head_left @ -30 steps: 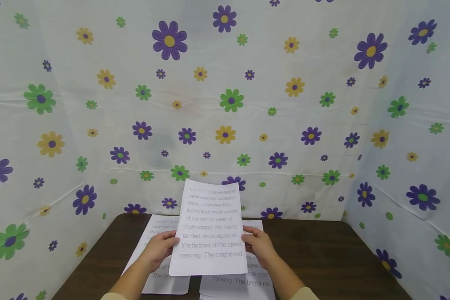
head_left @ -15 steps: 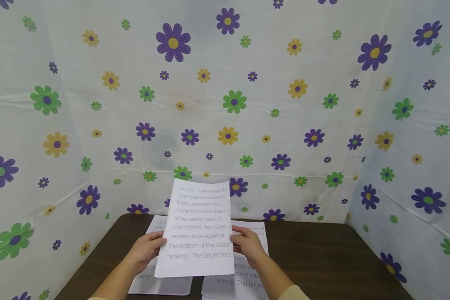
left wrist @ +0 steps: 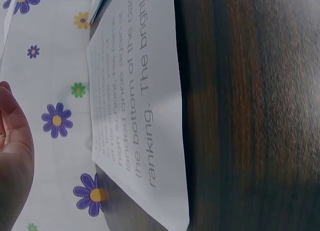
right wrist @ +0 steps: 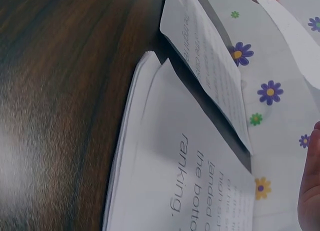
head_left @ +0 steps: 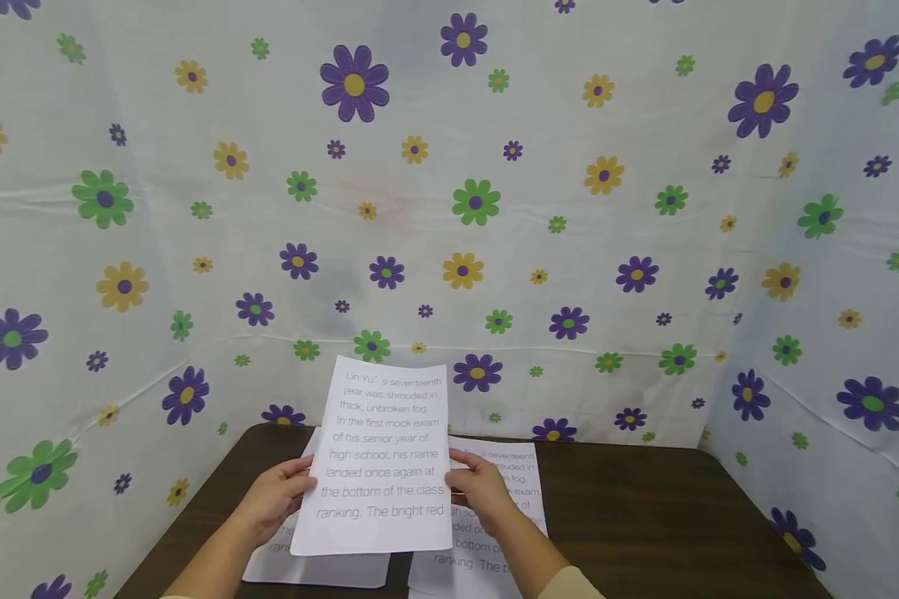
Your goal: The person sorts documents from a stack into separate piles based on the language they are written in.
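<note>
Raised above the table, a white printed sheet of paper (head_left: 378, 457) is tilted up to face the head camera. My left hand (head_left: 275, 499) pinches its left edge, and my right hand (head_left: 483, 491) pinches the right edge. Beneath it on the left lies a paper with the same printed text (head_left: 322, 570), seen fully in the left wrist view (left wrist: 135, 91). A stack of printed sheets (head_left: 520, 478) lies under my right hand, its lower edges slightly uneven in the right wrist view (right wrist: 165, 131). The raised sheet partly covers both.
A dark wood-grain table (head_left: 614, 507) with rounded corners bears the papers, with a narrow gap between the left paper and the right stack. White cloth (head_left: 569, 50) printed with purple, green and yellow flowers encloses the back and both sides.
Both hands have carried the raised sheet left, so it covers more of the left paper and less of the right stack. The grip is unchanged; the head view has shifted slightly.
</note>
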The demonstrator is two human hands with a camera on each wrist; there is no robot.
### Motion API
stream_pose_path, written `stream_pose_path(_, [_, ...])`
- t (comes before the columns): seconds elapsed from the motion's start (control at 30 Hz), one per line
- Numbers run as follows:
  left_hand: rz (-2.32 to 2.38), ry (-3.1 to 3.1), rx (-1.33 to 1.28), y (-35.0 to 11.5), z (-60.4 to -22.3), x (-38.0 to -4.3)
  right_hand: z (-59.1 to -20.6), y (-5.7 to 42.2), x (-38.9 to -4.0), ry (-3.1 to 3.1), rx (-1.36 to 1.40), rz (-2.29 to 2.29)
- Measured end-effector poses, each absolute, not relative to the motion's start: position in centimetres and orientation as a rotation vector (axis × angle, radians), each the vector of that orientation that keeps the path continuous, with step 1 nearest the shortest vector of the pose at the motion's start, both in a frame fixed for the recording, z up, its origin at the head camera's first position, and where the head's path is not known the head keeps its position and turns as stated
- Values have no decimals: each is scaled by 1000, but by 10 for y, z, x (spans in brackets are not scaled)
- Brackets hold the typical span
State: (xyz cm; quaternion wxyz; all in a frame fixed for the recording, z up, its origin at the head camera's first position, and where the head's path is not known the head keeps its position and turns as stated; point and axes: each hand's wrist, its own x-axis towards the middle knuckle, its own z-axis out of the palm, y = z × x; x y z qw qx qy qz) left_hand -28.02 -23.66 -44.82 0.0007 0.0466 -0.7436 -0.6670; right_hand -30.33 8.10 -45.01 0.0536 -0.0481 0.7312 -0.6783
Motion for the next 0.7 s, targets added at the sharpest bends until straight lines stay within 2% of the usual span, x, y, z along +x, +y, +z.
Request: stream_pose_path(0.7, [-2023,-2403,236,-274,-461,-280,-468,38,-300,2188,-137,-2075])
